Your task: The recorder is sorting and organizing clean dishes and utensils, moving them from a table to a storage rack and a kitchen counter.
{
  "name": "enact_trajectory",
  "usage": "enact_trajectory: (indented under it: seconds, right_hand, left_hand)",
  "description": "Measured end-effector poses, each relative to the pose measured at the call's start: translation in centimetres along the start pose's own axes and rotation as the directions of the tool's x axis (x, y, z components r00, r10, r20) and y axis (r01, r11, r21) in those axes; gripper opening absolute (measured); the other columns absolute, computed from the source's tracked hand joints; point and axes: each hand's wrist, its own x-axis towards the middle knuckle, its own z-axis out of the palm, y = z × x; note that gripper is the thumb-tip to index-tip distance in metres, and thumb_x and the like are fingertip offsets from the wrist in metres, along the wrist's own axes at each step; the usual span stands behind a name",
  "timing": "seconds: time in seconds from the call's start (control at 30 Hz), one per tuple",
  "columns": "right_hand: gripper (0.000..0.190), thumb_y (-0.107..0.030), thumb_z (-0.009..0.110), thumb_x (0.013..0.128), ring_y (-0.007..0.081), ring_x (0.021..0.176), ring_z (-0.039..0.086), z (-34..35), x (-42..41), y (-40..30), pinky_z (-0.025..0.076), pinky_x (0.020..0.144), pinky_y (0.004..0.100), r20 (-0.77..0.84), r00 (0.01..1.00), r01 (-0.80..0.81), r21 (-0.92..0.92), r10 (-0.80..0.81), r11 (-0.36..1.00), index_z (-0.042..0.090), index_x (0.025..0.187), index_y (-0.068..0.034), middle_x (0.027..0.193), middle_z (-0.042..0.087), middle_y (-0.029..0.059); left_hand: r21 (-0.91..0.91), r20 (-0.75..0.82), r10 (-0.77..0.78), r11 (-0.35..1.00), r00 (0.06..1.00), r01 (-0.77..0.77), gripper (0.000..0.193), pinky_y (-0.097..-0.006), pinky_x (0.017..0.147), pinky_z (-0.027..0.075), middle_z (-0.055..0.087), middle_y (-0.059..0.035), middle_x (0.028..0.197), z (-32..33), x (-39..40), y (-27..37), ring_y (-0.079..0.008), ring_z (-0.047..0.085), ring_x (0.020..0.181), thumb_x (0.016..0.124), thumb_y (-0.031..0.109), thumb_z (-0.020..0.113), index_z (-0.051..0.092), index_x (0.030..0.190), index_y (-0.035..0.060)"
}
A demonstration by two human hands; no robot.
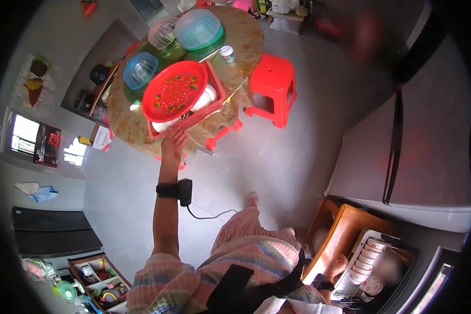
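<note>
My left hand (174, 144) is stretched forward, its fingers loosely bent, overlapping the near edge of a red plastic basket (192, 122) in the picture. Whether it touches that edge cannot be told. A round red tray (172, 94) with a printed pattern lies tilted over the basket and partly hides white dishes (206, 98) inside. At the lower right, my right hand (336, 267) has curled fingers beside a dish rack (347, 280). Stacked patterned bowls (366, 260) stand in the rack. Nothing is plainly visible in the right hand.
The round table (243, 39) bears mesh food covers (198, 29) and a lidded cup (227, 54). A red plastic stool (272, 86) stands at its right. A grey refrigerator (365, 157) and a wooden cabinet (337, 231) are on my right. An open drawer unit (98, 280) is lower left.
</note>
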Motion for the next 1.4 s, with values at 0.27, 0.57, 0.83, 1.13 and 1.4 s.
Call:
enact_trajectory:
  seconds: [0.27,0.57,0.83,1.13,1.4]
  right_hand:
    - [0.015,0.004,0.045,0.064,0.0229,0.06,0.053,7.1,-6.0,-8.4,0.043,0.055,0.0323,0.297,0.945,0.168,-0.081,-0.137,0.982,0.057,0.069,-0.004,0.066,0.053,0.0101]
    - [0.017,0.005,0.044,0.07,0.0108,0.038,0.046,5.8,-3.4,-9.2,0.038,0.031,0.0234,0.517,0.802,-0.331,-0.029,0.298,0.943,0.059,0.071,-0.004,0.054,0.047,0.003]
    - [0.011,-0.003,0.048,0.076,0.0125,0.041,0.048,12.8,6.5,-14.4,0.042,0.035,0.0244,0.709,0.664,-0.324,-0.015,0.238,0.946,0.058,0.078,-0.007,0.055,0.047,0.0026]
    - [0.006,-0.01,0.055,0.075,0.015,0.045,0.052,19.6,5.9,-17.4,0.048,0.038,0.0294,0.823,0.514,-0.222,-0.145,0.242,0.964,0.056,0.08,-0.007,0.061,0.05,0.0036]
    - [0.008,-0.011,0.056,0.078,0.0166,0.049,0.056,28.4,3.9,-34.5,0.045,0.046,0.0294,0.795,0.563,0.316,0.043,-0.224,0.948,0.058,0.078,-0.003,0.056,0.052,0.008]
  left_hand:
    - [-0.221,0.0,-0.054,0.974,0.999,0.052,0.031,-0.0435,0.084,0.046,0.053,-0.0173,0.103,-1.4,8.4,1.2,-0.0312,0.054,0.096,0.08,0.018,0.055,0.047,0.102,-0.002]
    - [-0.088,-0.069,0.25,0.963,0.966,-0.255,0.031,-0.0429,0.078,0.049,0.055,-0.0099,0.103,-2.9,3.4,4.4,-0.0244,0.056,0.093,0.075,0.001,0.053,0.048,0.106,0.0013]
    - [-0.084,-0.528,0.353,0.883,0.773,-0.461,0.039,-0.038,0.075,0.051,0.055,-0.0101,0.106,-15.5,-4.4,8.5,-0.0222,0.056,0.092,0.078,0.013,0.059,0.046,0.113,0.0039]
    - [-0.244,-0.435,0.273,0.882,0.858,-0.404,0.046,-0.0318,0.07,0.05,0.055,-0.0096,0.106,-26.1,-3.7,6.3,-0.0237,0.056,0.089,0.08,0.034,0.056,0.044,0.114,0.0066]
    - [-0.4,-0.295,0.156,0.876,0.943,-0.27,0.053,-0.035,0.087,0.042,0.048,-0.0111,0.118,-28.7,8.3,6.5,-0.025,0.047,0.105,0.079,0.037,0.056,0.041,0.118,0.0038]
